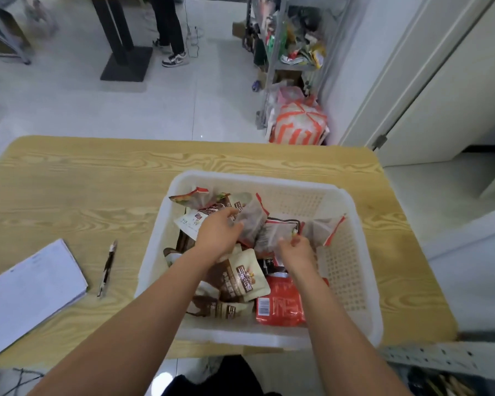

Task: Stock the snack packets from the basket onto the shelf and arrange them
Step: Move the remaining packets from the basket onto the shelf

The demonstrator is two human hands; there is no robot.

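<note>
- Now the white basket [346, 252] sits at the counter's [69, 181] near right edge.
- Inside, the left hand [219, 234] grips a red-edged clear packet [253, 221]; the right hand [296, 252] pinches a second packet [272, 234].

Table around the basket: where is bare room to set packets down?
Free: the table strip beyond the basket, and the patch between pen and the basket's left wall. Inside, only the right end's mesh floor is bare. Crowded: packets fill its left and middle; papers take the table's near-left corner.
</note>
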